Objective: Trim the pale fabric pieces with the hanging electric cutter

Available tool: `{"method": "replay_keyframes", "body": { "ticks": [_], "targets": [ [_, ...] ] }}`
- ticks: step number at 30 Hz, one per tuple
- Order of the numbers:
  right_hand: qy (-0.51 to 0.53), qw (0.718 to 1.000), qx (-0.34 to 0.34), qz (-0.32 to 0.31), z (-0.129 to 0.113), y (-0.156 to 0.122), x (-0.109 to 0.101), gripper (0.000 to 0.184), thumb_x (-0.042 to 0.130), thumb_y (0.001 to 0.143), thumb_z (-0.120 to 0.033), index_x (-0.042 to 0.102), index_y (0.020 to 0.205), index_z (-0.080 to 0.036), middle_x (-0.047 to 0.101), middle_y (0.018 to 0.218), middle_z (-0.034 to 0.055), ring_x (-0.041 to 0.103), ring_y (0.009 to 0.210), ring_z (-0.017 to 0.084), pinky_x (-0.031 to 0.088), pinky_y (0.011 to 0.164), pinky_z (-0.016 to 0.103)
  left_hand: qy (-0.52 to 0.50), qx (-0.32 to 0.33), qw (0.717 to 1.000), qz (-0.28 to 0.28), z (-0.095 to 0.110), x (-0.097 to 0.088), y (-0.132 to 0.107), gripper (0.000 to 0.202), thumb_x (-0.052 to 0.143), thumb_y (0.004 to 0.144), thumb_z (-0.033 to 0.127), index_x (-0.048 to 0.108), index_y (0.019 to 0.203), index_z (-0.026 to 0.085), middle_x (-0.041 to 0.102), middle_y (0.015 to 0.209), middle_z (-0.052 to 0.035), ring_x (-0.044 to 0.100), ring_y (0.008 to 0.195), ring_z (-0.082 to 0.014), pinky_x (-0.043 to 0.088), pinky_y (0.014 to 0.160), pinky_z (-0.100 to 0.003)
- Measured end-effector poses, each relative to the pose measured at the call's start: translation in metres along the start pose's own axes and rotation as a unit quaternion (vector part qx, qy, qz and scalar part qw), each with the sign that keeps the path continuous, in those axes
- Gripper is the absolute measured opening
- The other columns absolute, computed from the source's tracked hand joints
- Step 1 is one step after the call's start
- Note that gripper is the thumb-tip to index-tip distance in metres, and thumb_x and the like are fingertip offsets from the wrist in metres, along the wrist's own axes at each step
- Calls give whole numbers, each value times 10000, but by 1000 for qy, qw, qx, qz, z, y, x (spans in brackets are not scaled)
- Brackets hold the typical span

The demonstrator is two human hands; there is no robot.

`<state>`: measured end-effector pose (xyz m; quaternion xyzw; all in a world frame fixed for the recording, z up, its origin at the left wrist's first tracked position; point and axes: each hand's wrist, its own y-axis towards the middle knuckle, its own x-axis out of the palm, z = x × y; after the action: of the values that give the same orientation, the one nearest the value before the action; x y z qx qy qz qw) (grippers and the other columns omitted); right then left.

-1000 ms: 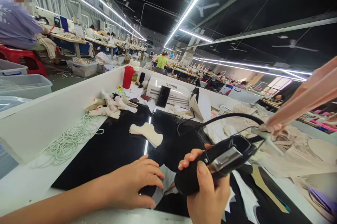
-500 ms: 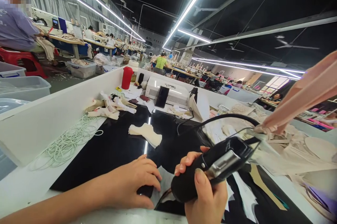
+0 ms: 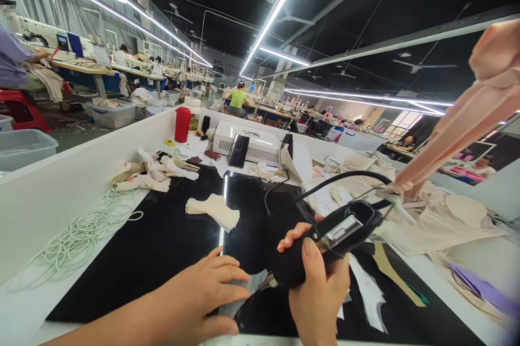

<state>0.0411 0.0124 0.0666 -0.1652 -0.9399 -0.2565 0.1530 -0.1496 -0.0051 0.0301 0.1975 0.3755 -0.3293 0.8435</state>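
Observation:
My right hand (image 3: 319, 292) is wrapped around a black corded handheld electric tool (image 3: 345, 227) with a metal plate on its side; the thumb presses near that plate. The tool tilts down to the left, and its narrow tip (image 3: 266, 284) points at a pale grey-white thin piece (image 3: 255, 281) on the black work surface (image 3: 162, 259). My left hand (image 3: 199, 297) lies low beside that piece, fingers apart, its fingertips close to the tip. Whether they touch the piece is unclear. Ahead sits a cream stack of cut fabric (image 3: 213, 210).
A knotted pink fabric strip (image 3: 450, 135) stretches up from the tool's cord end. Pale green cord (image 3: 77, 237) lies tangled at left. Behind stand a white vented box (image 3: 252, 143), a phone (image 3: 239, 151) and a red bottle (image 3: 182, 124). Beige fabric (image 3: 439, 221) is heaped at right.
The view has shifted somewhat to the right. My left hand has moved lower and its fingers are straighter; the tool's tip now shows near them. The right hand keeps its grip.

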Motion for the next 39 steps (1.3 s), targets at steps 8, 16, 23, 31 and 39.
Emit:
{"method": "replay_keyframes", "body": {
  "ticks": [8,16,23,31,39],
  "targets": [
    [-28,1000,-3,-5,5,-3,-4,343,723,904,-386,555,1187,-290,650,866,-34,606,645,135,539,635,324,-1,-12,1000,-12,1,-3,2,514,789,841,258,652,1324,366,610,1437,-22,477,1389,-326,167,1223,-660],
    [-22,999,-27,19,1,10,-8,357,761,869,-373,569,1156,-282,660,828,-50,595,640,128,529,625,302,-3,-11,1000,-10,0,-3,-1,512,783,849,272,647,1330,381,599,1449,-17,490,1380,-319,175,1227,-645],
    [-24,999,-30,14,6,15,-14,334,746,888,-359,563,1156,-280,657,834,-52,593,657,122,532,644,289,8,-31,999,-37,2,-5,1,505,762,872,308,632,1357,360,571,1482,-23,457,1406,-315,154,1239,-629],
    [-32,999,-28,9,7,15,-12,347,734,895,-371,554,1178,-283,652,834,-49,595,650,123,543,633,284,-15,-4,1000,0,-2,-4,-5,519,773,866,283,629,1347,415,598,1452,12,487,1395,-297,189,1243,-600],
    [-59,998,-24,5,6,17,-14,373,753,879,-383,552,1171,-268,656,880,-42,611,653,134,547,676,299,46,-64,985,151,-25,16,0,327,600,955,223,668,1271,276,553,1489,-52,425,1436,-300,383,1188,-535]
  ]
}}
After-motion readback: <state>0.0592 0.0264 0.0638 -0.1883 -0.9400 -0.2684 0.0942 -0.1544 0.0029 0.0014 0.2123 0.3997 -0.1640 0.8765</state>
